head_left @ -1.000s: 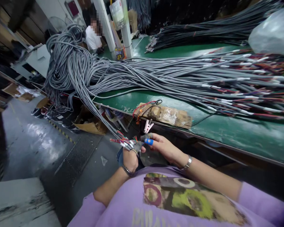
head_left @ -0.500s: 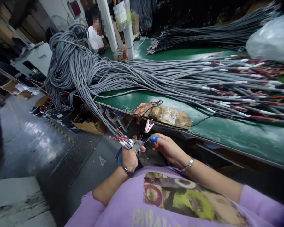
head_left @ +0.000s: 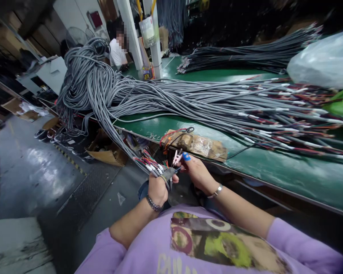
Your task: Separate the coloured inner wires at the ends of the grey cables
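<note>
My left hand (head_left: 157,189) is closed around the ends of a few grey cables (head_left: 148,166), whose stripped coloured wires fan out above my fist. My right hand (head_left: 196,172), with blue tape on one fingertip, has its fingers pinched at a thin wire beside the pink clip (head_left: 176,156) that hangs at the table edge. Both hands are below the front edge of the green table (head_left: 263,160). The grey cables run from my left hand up to the large grey cable heap (head_left: 108,91).
A taped brown block (head_left: 198,144) with red and black leads lies on the table edge. Long grey cables with coloured wire ends (head_left: 274,110) cover the table. A clear plastic bag (head_left: 326,61) sits at the far right. Another person (head_left: 118,47) sits at the far end. Cardboard boxes (head_left: 105,150) lie under the table.
My right hand has moved up from beside my left hand to the pink clip at the table edge. My left hand has kept its hold on the cable ends.
</note>
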`<state>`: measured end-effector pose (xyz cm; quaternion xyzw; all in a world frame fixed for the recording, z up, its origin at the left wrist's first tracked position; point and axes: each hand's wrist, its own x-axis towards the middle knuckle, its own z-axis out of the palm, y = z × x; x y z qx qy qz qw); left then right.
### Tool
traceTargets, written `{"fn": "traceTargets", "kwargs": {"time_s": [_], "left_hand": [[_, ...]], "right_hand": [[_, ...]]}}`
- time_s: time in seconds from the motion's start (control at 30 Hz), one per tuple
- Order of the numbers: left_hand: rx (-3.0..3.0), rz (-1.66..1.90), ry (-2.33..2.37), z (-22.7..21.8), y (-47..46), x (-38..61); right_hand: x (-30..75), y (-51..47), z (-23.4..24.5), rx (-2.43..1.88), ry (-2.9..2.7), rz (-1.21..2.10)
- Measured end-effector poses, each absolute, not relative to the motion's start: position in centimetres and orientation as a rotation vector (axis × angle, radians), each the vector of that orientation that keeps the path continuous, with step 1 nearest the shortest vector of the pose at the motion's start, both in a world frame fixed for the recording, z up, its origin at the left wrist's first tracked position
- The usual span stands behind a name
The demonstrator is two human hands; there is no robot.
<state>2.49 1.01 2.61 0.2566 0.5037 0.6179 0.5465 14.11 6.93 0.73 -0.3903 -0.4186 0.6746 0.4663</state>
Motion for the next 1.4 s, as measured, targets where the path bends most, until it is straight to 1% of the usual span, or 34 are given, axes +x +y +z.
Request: {"fn": "traceTargets", "kwargs": {"time_s": [0.13,0.2,0.3,0.5,0.73,0.93,1.13,1.4], "left_hand": [[0.607,1.462,1.205,2.5,1.3,2.8],[0.599,1.463,1.204,2.4,1.3,2.9],[0.59,1.46,1.199,2.2,1.4,2.9],[0.62,1.417,1.25,1.5,1.3,2.8],[0.652,1.417,1.273,2.2,0.8,2.7],[0.692,1.454,1.225,1.7,-0.2,2.4],[0.631,1.486,1.237,2.1,0.3,2.4],[0.578,1.487,1.25,2.0,1.1,2.8]], "right_hand": [[13.6,7.4,0.5,-0.751,-0.811,1.985],[13.3,7.6,0.5,-0.686,-0.715,2.046],[12.8,7.7,0.2,-0.659,-0.633,2.024],[12.4,7.8,0.2,-0.742,-0.52,1.974],[13.3,7.2,0.5,-0.767,-0.498,2.056],[14.2,6.8,0.6,-0.748,-0.499,2.168],[14.0,6.8,0.8,-0.734,-0.624,2.08],[13.3,7.2,1.0,-0.721,-0.535,2.078]]}}
